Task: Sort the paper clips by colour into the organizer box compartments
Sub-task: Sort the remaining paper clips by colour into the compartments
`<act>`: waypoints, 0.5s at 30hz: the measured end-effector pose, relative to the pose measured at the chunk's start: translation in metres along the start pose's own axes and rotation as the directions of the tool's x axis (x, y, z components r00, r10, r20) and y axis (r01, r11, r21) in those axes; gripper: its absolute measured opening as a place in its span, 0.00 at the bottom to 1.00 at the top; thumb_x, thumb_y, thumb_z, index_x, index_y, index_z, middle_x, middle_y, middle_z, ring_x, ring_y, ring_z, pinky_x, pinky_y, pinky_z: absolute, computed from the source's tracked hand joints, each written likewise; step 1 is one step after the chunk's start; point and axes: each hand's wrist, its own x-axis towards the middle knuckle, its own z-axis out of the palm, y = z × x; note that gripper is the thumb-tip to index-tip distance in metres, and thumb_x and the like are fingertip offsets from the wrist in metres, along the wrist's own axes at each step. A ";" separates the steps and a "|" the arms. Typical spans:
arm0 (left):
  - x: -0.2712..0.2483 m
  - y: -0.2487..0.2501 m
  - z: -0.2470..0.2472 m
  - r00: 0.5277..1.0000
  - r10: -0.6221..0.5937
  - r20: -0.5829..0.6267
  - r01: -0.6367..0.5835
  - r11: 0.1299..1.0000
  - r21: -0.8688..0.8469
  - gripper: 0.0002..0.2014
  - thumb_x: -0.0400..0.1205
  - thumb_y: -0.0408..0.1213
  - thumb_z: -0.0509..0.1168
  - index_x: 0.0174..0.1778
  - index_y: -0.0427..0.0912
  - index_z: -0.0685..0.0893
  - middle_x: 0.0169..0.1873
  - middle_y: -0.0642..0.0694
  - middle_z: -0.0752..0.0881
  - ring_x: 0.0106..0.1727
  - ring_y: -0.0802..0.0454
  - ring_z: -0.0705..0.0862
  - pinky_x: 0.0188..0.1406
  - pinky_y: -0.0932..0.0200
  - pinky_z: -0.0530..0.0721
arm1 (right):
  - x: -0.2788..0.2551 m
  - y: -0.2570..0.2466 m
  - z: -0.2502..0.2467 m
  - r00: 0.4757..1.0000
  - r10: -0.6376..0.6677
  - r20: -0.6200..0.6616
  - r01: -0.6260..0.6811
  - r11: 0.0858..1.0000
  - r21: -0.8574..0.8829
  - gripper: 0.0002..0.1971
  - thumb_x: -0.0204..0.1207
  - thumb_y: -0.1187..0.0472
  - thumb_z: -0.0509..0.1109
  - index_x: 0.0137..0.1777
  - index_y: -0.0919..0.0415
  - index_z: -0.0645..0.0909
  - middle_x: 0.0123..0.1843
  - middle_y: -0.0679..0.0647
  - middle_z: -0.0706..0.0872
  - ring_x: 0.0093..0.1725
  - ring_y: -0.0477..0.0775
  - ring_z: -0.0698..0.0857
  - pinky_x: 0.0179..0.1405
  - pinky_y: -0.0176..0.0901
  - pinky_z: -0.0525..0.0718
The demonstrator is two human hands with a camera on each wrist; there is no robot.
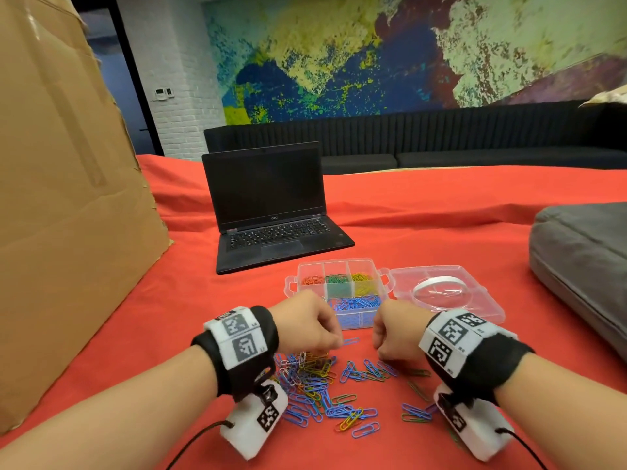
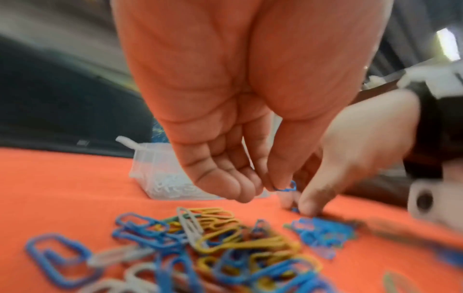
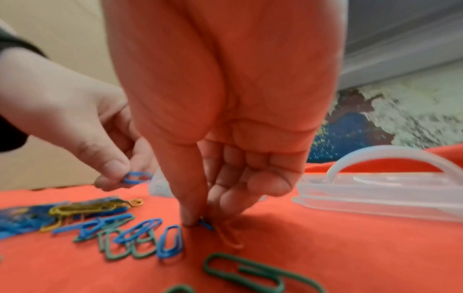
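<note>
Head view | laptop bezel reads "DELL" | wristbands show square codes

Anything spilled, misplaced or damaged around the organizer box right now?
Nothing stands out. The loose multicoloured paper clips on the red cloth are the unsorted pile. The clear plastic organizer box sits upright, colours separate in its compartments, its clear detached lid flat beside it.

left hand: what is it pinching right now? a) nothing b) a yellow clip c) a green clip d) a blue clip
d: the left hand pinches a blue clip between thumb and fingertip, raised above the loose pile; the right wrist view shows the same blue clip.
</note>
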 end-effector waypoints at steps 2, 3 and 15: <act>-0.003 -0.003 0.002 0.999 -0.033 -0.023 0.024 0.953 -0.301 0.08 0.76 0.25 0.71 0.33 0.40 0.86 0.25 0.46 0.85 0.23 0.60 0.82 0.29 0.66 0.81 | -0.003 0.007 -0.003 1.000 0.028 0.000 -0.028 0.997 0.078 0.05 0.71 0.65 0.71 0.42 0.58 0.89 0.34 0.47 0.86 0.34 0.42 0.81 0.39 0.34 0.80; -0.004 -0.005 0.003 0.999 -0.046 -0.027 0.029 0.893 -0.449 0.07 0.76 0.22 0.70 0.35 0.38 0.85 0.24 0.45 0.84 0.22 0.58 0.82 0.27 0.66 0.82 | -0.005 0.010 -0.005 0.998 0.054 -0.020 -0.049 0.984 0.171 0.05 0.72 0.65 0.70 0.41 0.57 0.88 0.33 0.48 0.85 0.32 0.43 0.81 0.38 0.35 0.81; -0.008 0.007 0.008 0.949 -0.059 0.311 0.315 0.263 -0.912 0.02 0.64 0.31 0.54 0.27 0.40 0.70 0.28 0.42 0.70 0.23 0.50 0.69 0.23 0.65 0.68 | -0.023 0.007 -0.003 0.974 0.145 0.175 -0.222 0.764 0.606 0.12 0.78 0.69 0.56 0.38 0.61 0.79 0.26 0.56 0.74 0.21 0.53 0.72 0.17 0.34 0.70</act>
